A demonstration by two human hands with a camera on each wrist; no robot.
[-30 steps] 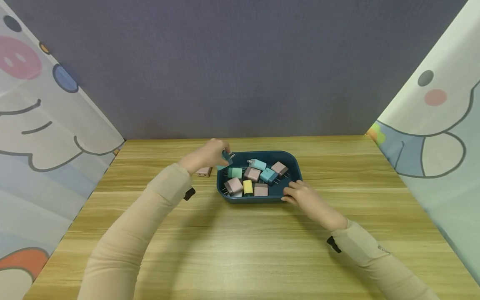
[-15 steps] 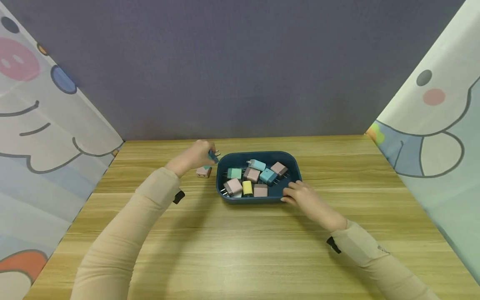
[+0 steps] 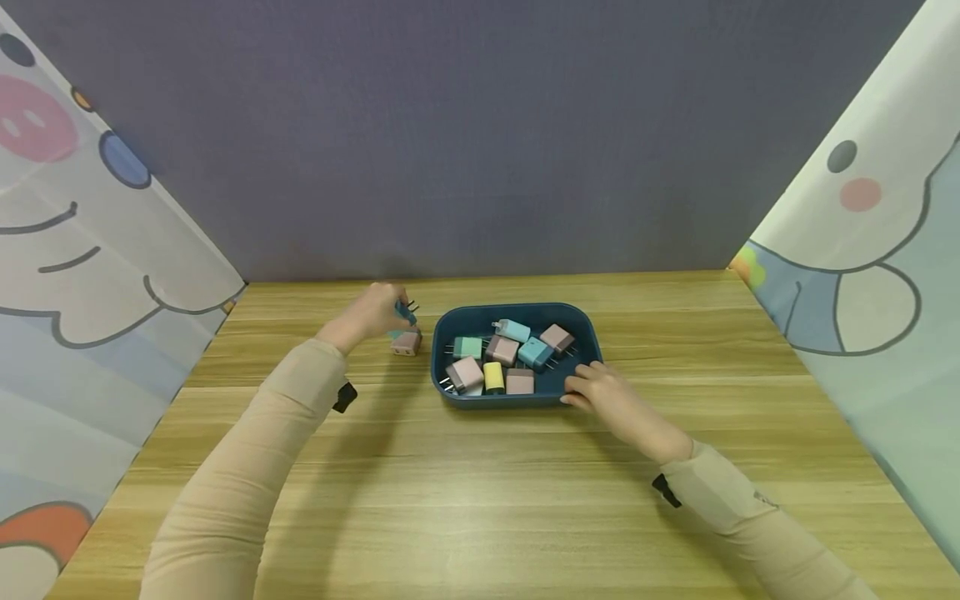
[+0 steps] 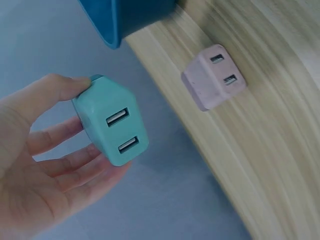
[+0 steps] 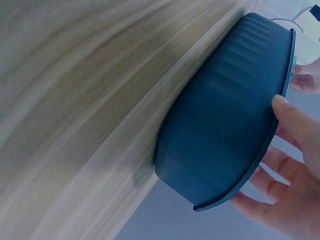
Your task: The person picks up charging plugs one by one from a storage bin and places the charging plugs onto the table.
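Working remotely, I've L hand (image 4: 45, 185) pinching teal USB charger (image 4: 112, 122) btwn thumb & fingertips, ports uncovered, near pink charger (image 4: 215, 77) on table (image 3: 465, 517) left of blue bin (image 3: 517, 402), while R hand (image 3: 606, 396) grips bin's rim, thumb outside, prob to keep it steady

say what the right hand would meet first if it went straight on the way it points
Most likely the blue two-pin charger, prongs first, inside the dark blue tray that the right hand holds, though the hand's height above it is unclear.
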